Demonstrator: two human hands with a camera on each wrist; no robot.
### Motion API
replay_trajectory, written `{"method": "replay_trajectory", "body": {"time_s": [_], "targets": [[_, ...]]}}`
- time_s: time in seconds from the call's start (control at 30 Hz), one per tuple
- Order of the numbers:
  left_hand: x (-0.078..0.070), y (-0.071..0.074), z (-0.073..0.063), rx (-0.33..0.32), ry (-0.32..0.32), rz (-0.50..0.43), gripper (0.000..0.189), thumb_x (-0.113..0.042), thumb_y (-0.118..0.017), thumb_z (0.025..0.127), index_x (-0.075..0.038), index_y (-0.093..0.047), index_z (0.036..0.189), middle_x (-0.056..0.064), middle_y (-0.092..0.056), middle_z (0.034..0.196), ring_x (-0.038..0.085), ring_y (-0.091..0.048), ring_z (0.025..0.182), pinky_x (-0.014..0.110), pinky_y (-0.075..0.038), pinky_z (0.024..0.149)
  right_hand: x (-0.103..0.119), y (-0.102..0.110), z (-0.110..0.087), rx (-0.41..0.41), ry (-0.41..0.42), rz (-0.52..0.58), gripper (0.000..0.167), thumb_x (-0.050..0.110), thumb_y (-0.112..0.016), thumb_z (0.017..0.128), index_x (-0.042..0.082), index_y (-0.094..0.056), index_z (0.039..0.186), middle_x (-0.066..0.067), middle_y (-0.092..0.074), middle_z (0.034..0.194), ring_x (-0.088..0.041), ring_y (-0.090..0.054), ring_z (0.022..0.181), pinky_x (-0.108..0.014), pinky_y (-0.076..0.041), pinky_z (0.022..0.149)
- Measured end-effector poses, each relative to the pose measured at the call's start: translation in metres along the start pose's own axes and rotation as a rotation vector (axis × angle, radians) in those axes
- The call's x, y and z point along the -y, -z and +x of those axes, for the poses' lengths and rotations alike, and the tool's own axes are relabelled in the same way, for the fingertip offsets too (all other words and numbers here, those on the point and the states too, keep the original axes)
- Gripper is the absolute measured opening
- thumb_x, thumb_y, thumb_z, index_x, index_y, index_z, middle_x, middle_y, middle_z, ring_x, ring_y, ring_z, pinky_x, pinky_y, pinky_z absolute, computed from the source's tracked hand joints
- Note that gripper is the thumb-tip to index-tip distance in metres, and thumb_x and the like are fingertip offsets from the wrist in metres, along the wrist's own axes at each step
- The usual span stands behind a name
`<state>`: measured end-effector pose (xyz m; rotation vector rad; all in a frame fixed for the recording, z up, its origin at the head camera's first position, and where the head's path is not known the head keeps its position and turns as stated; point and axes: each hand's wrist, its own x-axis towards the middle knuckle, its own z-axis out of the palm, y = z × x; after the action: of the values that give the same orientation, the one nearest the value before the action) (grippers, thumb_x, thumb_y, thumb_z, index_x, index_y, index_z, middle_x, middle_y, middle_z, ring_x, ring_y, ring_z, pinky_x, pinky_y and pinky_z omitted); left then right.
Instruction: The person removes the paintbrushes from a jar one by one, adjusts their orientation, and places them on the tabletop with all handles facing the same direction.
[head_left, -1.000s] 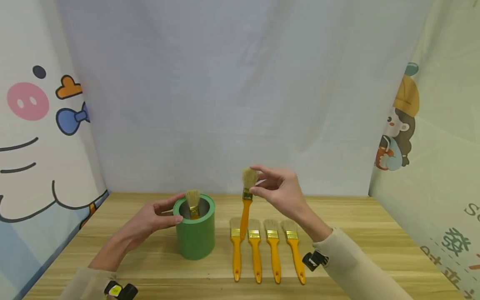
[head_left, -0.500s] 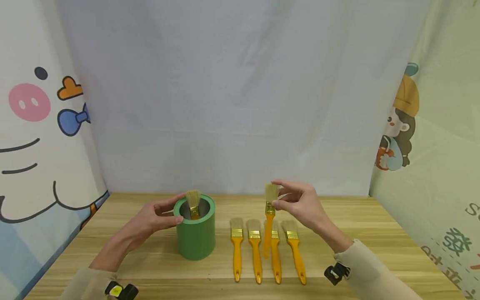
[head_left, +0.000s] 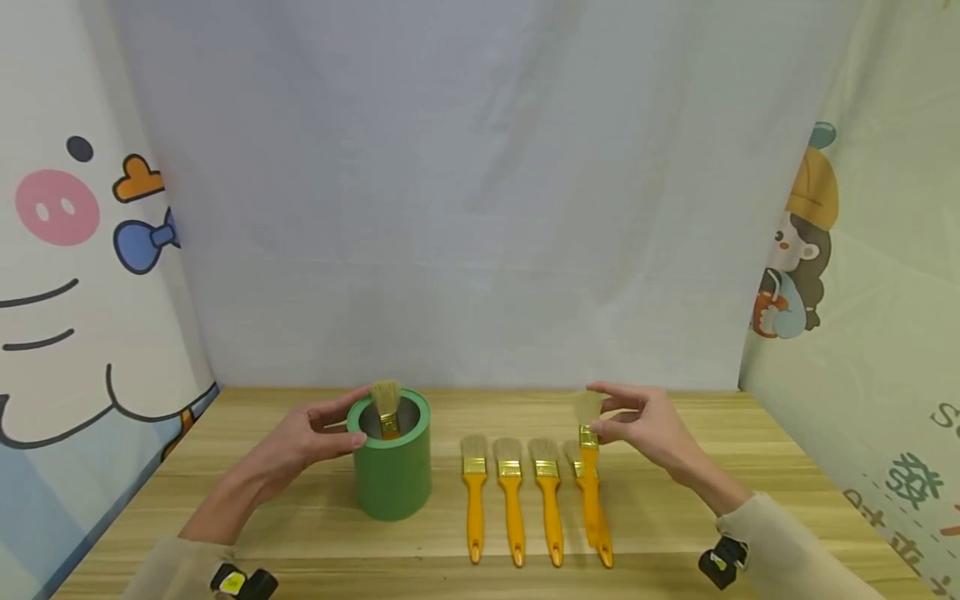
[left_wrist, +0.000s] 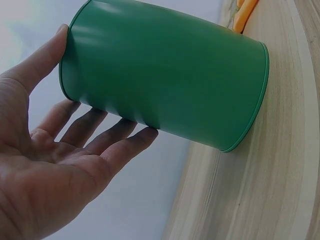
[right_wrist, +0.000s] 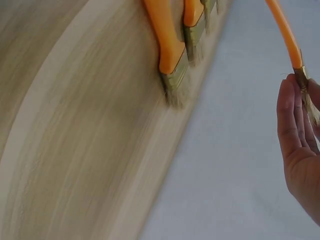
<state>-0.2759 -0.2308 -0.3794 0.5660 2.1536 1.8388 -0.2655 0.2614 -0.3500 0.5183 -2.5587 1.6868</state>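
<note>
My left hand steadies a green can, its thumb at the rim and its fingertips against the side, as the left wrist view shows. A paintbrush stands in the can, bristles up and handle mostly hidden. My right hand pinches another paintbrush near the metal band, bristles up and orange handle hanging down. In the head view this held brush partly covers the rightmost lying paintbrush. The right wrist view shows the held brush's orange handle apart from the table.
Several more paintbrushes lie side by side on the wooden table, among them one nearest the can, with bristles toward the back. A pale curtain hangs behind the table. Printed cloths hang at both sides.
My right hand has moved right and lower with its paintbrush, from above the leftmost lying brush to over the rightmost one. My left hand and the can have stayed in place.
</note>
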Motion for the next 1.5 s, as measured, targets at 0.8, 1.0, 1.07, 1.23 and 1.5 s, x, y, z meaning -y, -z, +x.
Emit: {"method": "replay_trajectory", "body": {"time_s": [0.8,1.0,1.07,1.23,1.5], "targets": [[-0.001,0.001,0.0,-0.005,0.006,0.003,0.076,-0.017,-0.075,0.1,-0.009,-0.037,0.165,0.02,-0.034,0.166,0.049,-0.037,0.148,0.053,-0.045,0.113,-0.065,0.034,-0.004,0.096,-0.182,-0.023,0.059,-0.003,-0.077,0.092,-0.015,-0.054,0.145,-0.035,-0.06,0.124,-0.032,-0.075,0.084,-0.048,-0.064,0.077],[-0.001,0.001,0.001,0.004,0.006,0.005,0.076,-0.016,-0.075,0.1,-0.01,-0.036,0.165,0.019,-0.033,0.167,0.048,-0.037,0.148,0.053,-0.045,0.113,-0.074,0.035,-0.001,0.122,-0.197,-0.034,0.059,-0.004,-0.076,0.092,-0.017,-0.052,0.145,-0.025,-0.065,0.112,-0.03,-0.074,0.083,-0.047,-0.064,0.076],[-0.001,0.001,0.0,0.002,0.006,0.006,0.076,-0.016,-0.075,0.1,-0.01,-0.037,0.165,0.019,-0.033,0.167,0.048,-0.037,0.148,0.053,-0.045,0.113,-0.076,0.034,0.0,0.126,-0.199,-0.03,0.058,-0.004,-0.076,0.092,-0.017,-0.052,0.143,-0.024,-0.065,0.109,-0.028,-0.074,0.083,-0.045,-0.065,0.075],[0.0,0.001,0.0,-0.002,0.004,0.01,0.076,-0.016,-0.075,0.099,-0.01,-0.037,0.165,0.019,-0.032,0.168,0.048,-0.036,0.148,0.053,-0.045,0.113,-0.08,0.033,-0.001,0.131,-0.205,-0.004,0.056,-0.006,-0.076,0.091,-0.018,-0.054,0.141,-0.021,-0.064,0.105,-0.026,-0.073,0.082,-0.044,-0.065,0.074],[0.0,0.001,0.0,-0.002,0.007,0.007,0.076,-0.017,-0.075,0.1,-0.01,-0.037,0.165,0.018,-0.033,0.168,0.048,-0.037,0.148,0.053,-0.045,0.113,-0.085,0.031,0.001,0.134,-0.206,-0.007,0.055,-0.009,-0.075,0.089,-0.022,-0.053,0.137,-0.018,-0.066,0.098,-0.025,-0.073,0.08,-0.043,-0.065,0.072]]}}
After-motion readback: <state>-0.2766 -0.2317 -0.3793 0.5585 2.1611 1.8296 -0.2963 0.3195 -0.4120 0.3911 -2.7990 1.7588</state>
